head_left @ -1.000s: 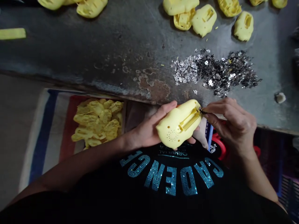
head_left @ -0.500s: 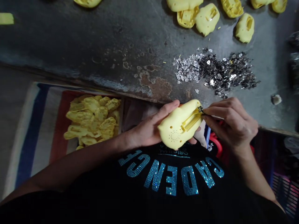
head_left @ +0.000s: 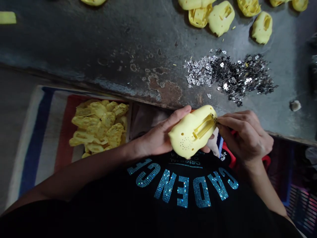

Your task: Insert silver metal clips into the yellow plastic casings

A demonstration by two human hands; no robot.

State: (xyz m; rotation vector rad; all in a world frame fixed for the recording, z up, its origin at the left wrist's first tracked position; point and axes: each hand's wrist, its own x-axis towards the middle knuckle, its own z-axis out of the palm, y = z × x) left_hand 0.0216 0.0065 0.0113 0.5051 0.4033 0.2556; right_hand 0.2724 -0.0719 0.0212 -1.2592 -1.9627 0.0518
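Note:
A yellow plastic toy shell (head_left: 182,134) rests in my left hand (head_left: 163,135), the thumb along its upper edge and fingertips showing beneath. Its outer face is up, with a long battery slot, small screw holes and a ring of speaker holes. My right hand (head_left: 247,134) pinches a small dark metal battery contact (head_left: 213,117) at the slot's right end. How deep the contact sits I cannot tell, since the fingertips partly cover it. Just beyond, on the worn metal table, lies a pile of small metal contacts (head_left: 230,76).
More yellow shells (head_left: 221,18) lie along the table's far side. A box lined with striped cloth, below the table edge at left, holds a heap of yellow shells (head_left: 99,127). A whitish lump (head_left: 295,105) sits at right. A blue crate (head_left: 302,208) stands at lower right.
My right hand has dropped slightly, and the metal contact has shifted from the slot's rim down into its right end. My left hand keeps holding the shell; the view has moved a little.

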